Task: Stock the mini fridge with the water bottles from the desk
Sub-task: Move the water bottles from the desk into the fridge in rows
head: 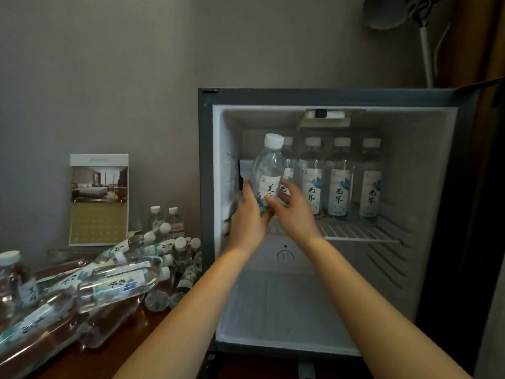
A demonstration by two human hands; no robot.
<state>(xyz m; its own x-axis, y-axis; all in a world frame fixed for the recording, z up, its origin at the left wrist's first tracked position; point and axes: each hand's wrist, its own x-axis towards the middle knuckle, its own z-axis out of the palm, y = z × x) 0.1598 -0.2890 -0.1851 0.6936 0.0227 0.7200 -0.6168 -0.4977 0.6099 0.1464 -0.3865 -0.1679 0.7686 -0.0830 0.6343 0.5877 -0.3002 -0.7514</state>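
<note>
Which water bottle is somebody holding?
The white-capped clear plastic bottle raised in front: the left hand and right hand grip it. Four others stand on the white wire shelf.

Head cam, fwd-down, close to fridge (429, 187)

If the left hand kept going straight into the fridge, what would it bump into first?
Probably the leftmost shelf bottle, standing right behind the held bottle that the left hand grips; depth is hard to judge here.

wall (136, 64): plain grey, kinda dim
table (128, 351): dark reddish wood
lamp (388, 15): grey head, white pole, top right
</note>
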